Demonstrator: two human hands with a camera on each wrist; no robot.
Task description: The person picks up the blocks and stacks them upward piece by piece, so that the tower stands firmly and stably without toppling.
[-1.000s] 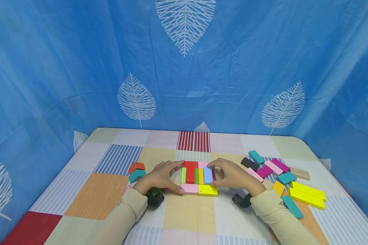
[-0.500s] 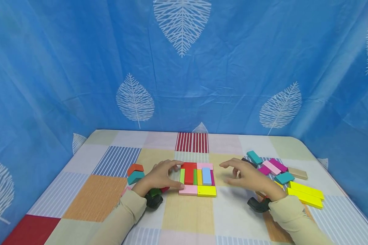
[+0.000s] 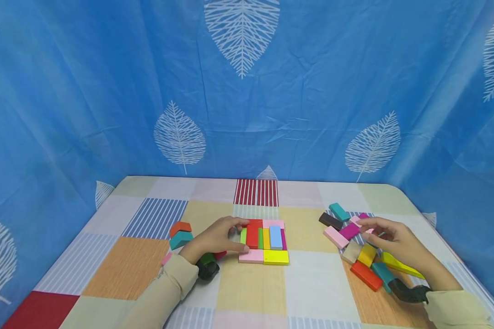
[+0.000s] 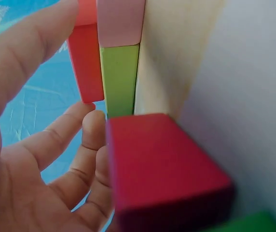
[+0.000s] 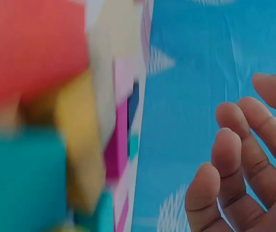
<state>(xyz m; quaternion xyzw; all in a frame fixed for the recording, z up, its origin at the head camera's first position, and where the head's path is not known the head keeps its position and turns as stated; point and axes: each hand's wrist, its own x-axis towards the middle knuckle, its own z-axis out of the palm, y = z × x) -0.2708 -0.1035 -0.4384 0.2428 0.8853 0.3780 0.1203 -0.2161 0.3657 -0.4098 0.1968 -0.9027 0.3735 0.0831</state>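
Note:
Small coloured blocks lie fitted together in a flat rectangle mid-table, among them a red block (image 3: 253, 236), a pink block (image 3: 251, 256), a yellow block (image 3: 276, 257) and a light blue block (image 3: 276, 237) standing higher. My left hand (image 3: 220, 238) touches the left side of this layout, index fingertip by the red block, thumb by the pink one. In the left wrist view the fingers spread loosely around the red block's end (image 4: 87, 63). My right hand (image 3: 399, 242) is over the loose pile at right, fingers apart around a partly hidden pink block (image 3: 355, 220); nothing is held.
The right pile has a black block (image 3: 330, 221), a loose red block (image 3: 366, 275), teal, purple, wooden and long yellow blocks. Beside my left wrist lie an orange block (image 3: 180, 227), a teal block (image 3: 181, 239) and a crimson block (image 4: 167, 164). A blue curtain (image 3: 247, 114) hangs behind.
My right hand has left the right side of the layout and moved right, over the loose pile. My left hand stays at the layout, which keeps its arrangement.

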